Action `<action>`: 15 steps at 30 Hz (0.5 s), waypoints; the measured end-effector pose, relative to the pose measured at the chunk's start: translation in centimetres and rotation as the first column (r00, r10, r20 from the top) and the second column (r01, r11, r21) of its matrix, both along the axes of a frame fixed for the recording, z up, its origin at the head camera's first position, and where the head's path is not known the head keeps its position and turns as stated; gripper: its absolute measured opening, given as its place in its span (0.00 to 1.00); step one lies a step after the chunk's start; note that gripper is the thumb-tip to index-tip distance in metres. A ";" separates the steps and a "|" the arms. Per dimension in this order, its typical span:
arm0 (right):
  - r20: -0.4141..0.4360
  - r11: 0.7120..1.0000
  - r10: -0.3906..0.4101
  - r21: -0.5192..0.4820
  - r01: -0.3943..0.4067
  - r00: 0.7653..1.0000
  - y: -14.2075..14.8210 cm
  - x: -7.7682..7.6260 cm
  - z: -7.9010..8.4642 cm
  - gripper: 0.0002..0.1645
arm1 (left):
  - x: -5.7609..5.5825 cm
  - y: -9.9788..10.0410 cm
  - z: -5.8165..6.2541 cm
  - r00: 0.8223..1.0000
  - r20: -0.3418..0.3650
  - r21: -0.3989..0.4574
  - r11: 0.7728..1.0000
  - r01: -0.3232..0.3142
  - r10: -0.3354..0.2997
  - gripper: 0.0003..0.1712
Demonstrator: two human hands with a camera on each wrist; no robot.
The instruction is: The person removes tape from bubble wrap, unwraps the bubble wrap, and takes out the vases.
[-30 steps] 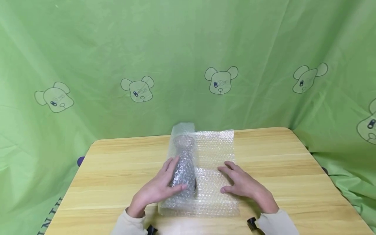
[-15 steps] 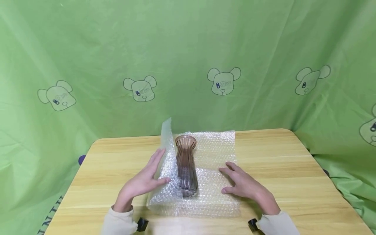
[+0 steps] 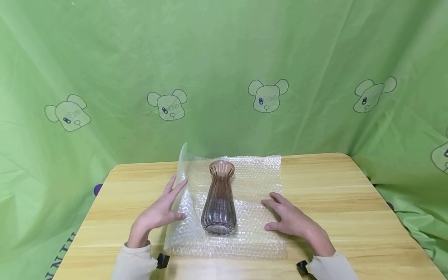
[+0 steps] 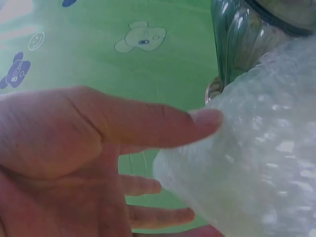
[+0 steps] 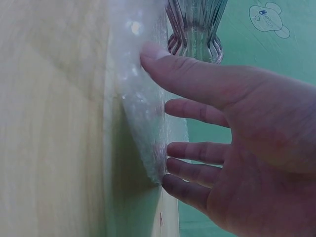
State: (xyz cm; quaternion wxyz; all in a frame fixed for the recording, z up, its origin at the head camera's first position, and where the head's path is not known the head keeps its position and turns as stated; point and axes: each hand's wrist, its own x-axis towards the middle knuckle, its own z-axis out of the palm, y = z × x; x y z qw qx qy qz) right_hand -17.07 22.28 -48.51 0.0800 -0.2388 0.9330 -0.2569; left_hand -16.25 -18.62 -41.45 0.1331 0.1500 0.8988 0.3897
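A ribbed glass vase, pinkish at the flared mouth and grey toward the base, lies on its side on a sheet of bubble wrap. Its mouth points to the far side of the table. My left hand, fingers spread, is at the raised left edge of the wrap. In the left wrist view the thumb of the left hand lies close to the bubble wrap. On the right edge of the wrap rests my right hand, its fingertips on the plastic, also seen with the right hand in its wrist view.
The wooden table extends on both sides of the wrap. A green curtain with bear-head prints hangs behind and beside the table. Dark wrist-mounted devices show at both cuffs.
The left flap of bubble wrap, which covered the vase, has swung over to the left along with my left hand, uncovering the vase. My right hand has stayed in place.
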 end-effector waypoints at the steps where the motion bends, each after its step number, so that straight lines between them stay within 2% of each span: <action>1: -0.002 1.000 0.001 -0.001 -0.001 1.000 0.0 0.0 0.0 0.47 | 0.0 -0.2 0.0 1.000 0.002 -0.006 1.000 -0.007 0.007 0.63; 9: -0.022 1.000 0.012 0.002 -0.012 1.000 0.0 -0.1 0.0 0.47 | 0.0 -1.7 0.0 0.999 0.001 -0.087 0.995 -0.051 0.051 0.62; 15: -0.007 1.000 0.006 0.002 -0.006 1.000 0.0 0.0 0.1 0.47 | -0.2 -2.8 -0.7 0.991 0.069 -0.122 0.987 -0.108 0.117 0.63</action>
